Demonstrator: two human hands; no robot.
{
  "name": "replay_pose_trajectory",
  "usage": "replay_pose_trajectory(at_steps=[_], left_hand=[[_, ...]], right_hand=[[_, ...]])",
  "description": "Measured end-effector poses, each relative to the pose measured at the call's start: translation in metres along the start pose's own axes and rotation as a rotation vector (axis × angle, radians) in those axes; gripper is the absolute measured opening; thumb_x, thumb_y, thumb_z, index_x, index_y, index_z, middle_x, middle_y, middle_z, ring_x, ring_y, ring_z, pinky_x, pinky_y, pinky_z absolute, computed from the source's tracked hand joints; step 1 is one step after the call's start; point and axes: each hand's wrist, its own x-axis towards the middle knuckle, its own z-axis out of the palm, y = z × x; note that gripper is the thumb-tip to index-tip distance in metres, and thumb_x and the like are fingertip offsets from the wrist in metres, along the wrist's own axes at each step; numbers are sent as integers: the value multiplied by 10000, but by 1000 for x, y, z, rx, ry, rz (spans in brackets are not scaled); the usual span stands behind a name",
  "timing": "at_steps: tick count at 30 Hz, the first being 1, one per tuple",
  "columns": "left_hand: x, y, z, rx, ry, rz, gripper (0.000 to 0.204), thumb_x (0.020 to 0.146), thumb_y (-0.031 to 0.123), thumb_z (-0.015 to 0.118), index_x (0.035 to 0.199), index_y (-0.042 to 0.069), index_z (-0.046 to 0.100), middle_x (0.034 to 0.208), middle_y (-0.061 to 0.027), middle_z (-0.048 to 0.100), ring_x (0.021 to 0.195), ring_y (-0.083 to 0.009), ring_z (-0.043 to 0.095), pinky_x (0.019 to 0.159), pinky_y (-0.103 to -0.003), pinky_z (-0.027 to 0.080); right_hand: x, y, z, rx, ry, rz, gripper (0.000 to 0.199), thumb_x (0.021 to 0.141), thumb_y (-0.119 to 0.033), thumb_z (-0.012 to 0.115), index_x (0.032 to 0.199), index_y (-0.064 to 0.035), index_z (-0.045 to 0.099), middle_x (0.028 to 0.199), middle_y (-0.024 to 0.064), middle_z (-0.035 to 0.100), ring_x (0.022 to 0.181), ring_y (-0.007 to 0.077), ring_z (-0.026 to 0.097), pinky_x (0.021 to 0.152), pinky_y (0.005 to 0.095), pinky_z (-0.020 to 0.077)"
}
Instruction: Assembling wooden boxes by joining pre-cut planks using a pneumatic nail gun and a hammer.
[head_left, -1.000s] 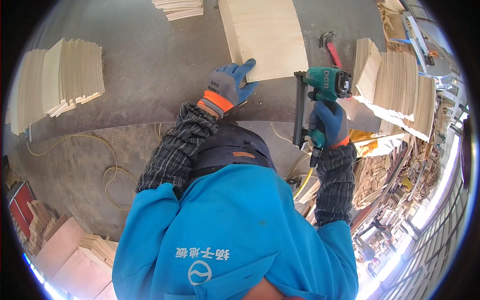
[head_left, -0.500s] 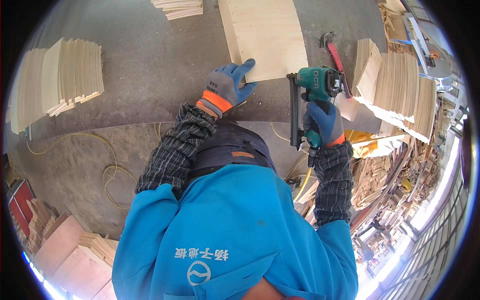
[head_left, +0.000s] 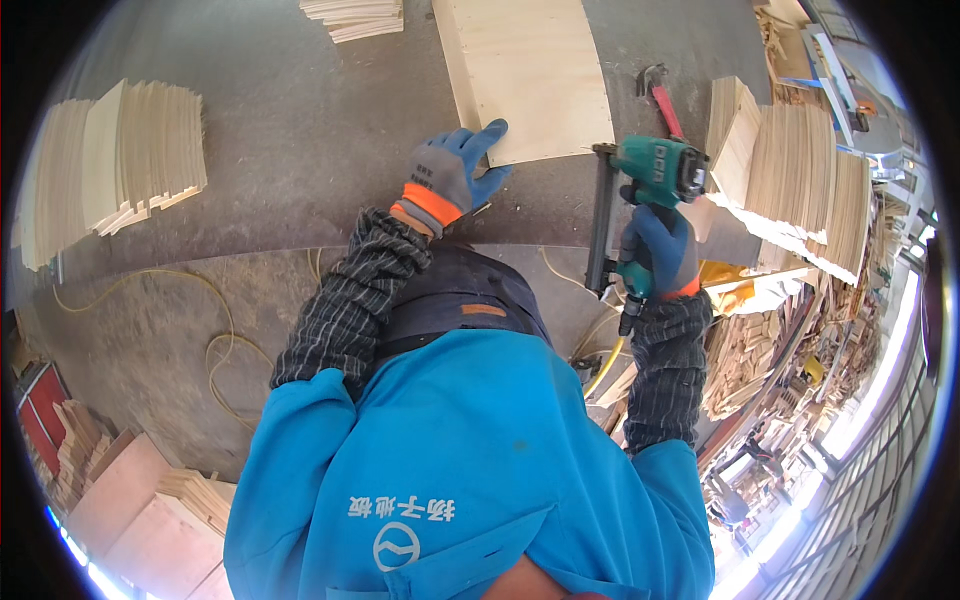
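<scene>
A pale plywood board (head_left: 525,75) lies flat on the grey worktable (head_left: 300,150). My left hand (head_left: 450,175), in a blue and grey glove with an orange cuff, rests on the board's near left corner. My right hand (head_left: 655,250), also in a blue glove, grips the handle of a green nail gun (head_left: 650,185). The gun's nose sits just off the board's near right corner. A yellow hose (head_left: 605,365) hangs down from the gun's handle.
Stacks of thin wooden boards stand at the left (head_left: 115,165) and right (head_left: 800,180) of the table, with a smaller pile (head_left: 355,18) at the far edge. A red-handled tool (head_left: 660,100) lies beside the board. A yellow hose (head_left: 215,345) loops on the floor. Wood offcuts (head_left: 760,350) lie at the right.
My right hand has brought the nail gun left and up, closer to the board's near right corner. My left hand has stayed on the board.
</scene>
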Motion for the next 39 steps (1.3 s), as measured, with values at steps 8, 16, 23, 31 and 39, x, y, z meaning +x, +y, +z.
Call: replay_pose_trajectory(at_steps=[8,16,23,31,39], left_hand=[[0,-2,1,-17,-9,-57,561,874,366,829,1390,194,692,1027,-117,757,916,-348,730,841,-475,586],[1,-1,-1,-24,-56,-39,577,878,366,831,1408,193,679,1040,-122,760,945,-354,730,861,-471,585],[1,-1,-2,-26,-93,-95,594,866,321,847,1408,145,679,1125,-166,763,996,-382,732,893,-471,578],[2,2,-2,-49,-70,-62,587,885,361,833,1421,183,674,1014,-150,759,934,-360,720,844,-465,578],[-1,92,-55,-666,-568,-406,719,872,307,889,1474,30,609,1044,-125,738,940,-202,705,842,-379,588]], right_hand=[[6,2,-21,88,31,46,384,982,-227,705,1259,37,675,754,58,641,611,156,623,566,307,521],[19,14,-21,70,28,24,386,990,-226,693,1277,31,669,747,50,636,599,151,610,563,303,513],[19,15,-20,129,-22,35,366,974,-225,734,1243,18,686,772,48,652,592,146,619,559,299,518],[-22,20,-15,54,-4,57,412,979,-212,657,1295,52,649,789,61,659,583,142,611,545,284,509],[-73,40,-29,802,-7,-92,651,988,-292,666,1490,95,519,700,32,539,549,181,535,558,344,478]])
